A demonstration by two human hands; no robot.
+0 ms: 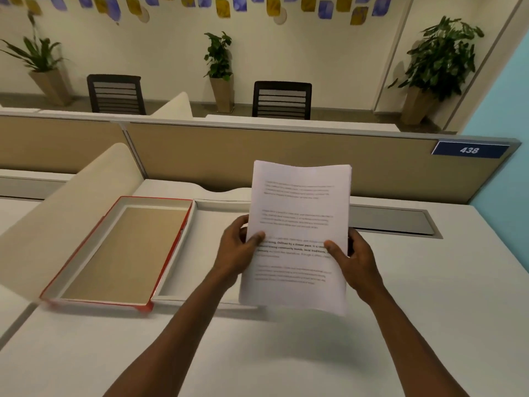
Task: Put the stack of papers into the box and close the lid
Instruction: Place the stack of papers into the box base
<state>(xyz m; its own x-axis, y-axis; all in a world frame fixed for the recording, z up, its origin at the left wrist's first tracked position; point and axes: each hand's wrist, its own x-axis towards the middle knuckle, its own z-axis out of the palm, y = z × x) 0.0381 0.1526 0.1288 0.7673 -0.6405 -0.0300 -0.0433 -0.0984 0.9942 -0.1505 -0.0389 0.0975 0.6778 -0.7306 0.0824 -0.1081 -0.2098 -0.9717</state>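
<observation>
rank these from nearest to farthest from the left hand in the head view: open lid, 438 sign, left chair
1. open lid, on the desk just left of the left hand
2. left chair, beyond the partition
3. 438 sign, far right on the partition

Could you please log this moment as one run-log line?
left hand + right hand: holding paper stack above desk | box: open, empty | lid: off
</observation>
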